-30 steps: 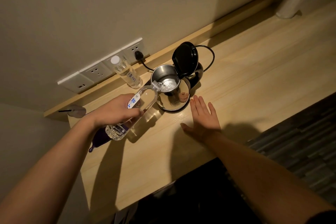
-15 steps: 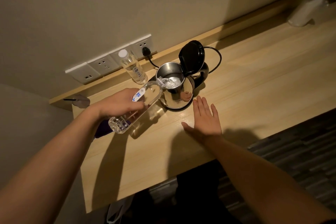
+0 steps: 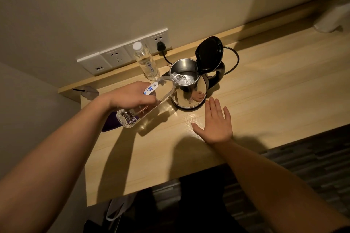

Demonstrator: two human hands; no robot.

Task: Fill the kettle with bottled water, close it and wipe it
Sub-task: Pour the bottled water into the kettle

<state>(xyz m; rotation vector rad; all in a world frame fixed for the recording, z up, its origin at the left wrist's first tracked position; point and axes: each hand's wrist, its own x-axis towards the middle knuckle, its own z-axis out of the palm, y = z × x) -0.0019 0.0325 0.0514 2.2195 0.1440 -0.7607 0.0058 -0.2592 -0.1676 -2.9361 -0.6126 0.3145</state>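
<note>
Nearest, right hand flat and spread on the pale wooden desk, gripping nothing, just short of the round polished steel electric kettle. Left hand wrapped tight around the middle of the clear plastic water bottle with the blue-and-white label, neck tipped beyond the grip over the kettle's rim, water running in, black hinged lid upright behind the opening. Farther off, a second capped clear bottle by the white wall sockets where the black plug sits; likely risk: a squeeze or drifting neck sending water down the kettle's side toward base and cord.
</note>
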